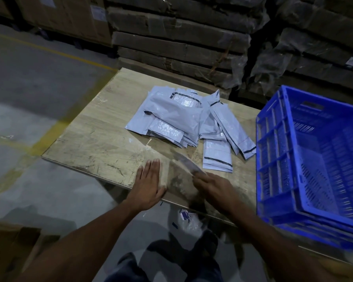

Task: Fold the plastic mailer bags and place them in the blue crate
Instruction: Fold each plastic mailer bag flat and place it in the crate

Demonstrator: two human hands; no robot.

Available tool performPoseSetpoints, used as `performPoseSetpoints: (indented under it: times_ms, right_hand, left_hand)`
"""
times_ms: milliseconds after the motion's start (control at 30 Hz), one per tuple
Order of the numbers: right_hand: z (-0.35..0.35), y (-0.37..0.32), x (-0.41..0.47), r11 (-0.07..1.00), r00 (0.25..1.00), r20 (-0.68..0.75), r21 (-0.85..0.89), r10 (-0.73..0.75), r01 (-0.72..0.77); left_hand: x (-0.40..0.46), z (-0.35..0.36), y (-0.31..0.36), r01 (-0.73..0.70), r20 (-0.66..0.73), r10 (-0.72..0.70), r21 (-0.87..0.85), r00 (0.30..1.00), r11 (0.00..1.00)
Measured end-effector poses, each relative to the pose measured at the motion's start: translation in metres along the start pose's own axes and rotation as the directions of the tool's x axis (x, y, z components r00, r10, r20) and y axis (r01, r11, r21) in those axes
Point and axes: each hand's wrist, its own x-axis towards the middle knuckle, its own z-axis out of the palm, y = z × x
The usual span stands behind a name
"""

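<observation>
Stacked cardboard cartons (177, 37), some under torn plastic wrap, walled off the far side of the warehouse, and a yellow line (49, 51) crossed the concrete floor beyond the wooden table (94, 139). Taking that table as the landmark: the blue crate (314, 159) sat on its right end, tilted toward the camera and overhanging the near edge, with nothing visible inside it. A loose heap of grey mailer bags (171, 117) lay on the table's middle, toward the far edge; several folded bags (217, 157) lay just right of the heap, between it and the crate.

At the table's near edge, the left hand (149, 186) lay flat, fingers straight and together. The right hand (214, 186) pinched a blurred single bag (183, 161) by its near end (motion blur hid the exact grip). That bag's long axis ran diagonally, its free end pointing away and left, toward the heap.

Risks, as I judged them: slick plastic could slip out of a fingertip pinch, or spring open once folded if the crease were not pressed down. A sweeping arm could scatter the heap. The overhanging crate could tip off if bumped. Scraps (184, 215) already lay on the floor below the near edge.
</observation>
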Motion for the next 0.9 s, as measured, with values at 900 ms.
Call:
performPoseSetpoints:
  times_ms: [900]
  right_hand:
    - [0.075,-0.035,0.007,0.860,0.899,0.272,0.293,0.343,-0.417]
  left_hand:
    - [0.015,0.014,0.043,-0.287,-0.069,0.305,0.196,0.950,0.938]
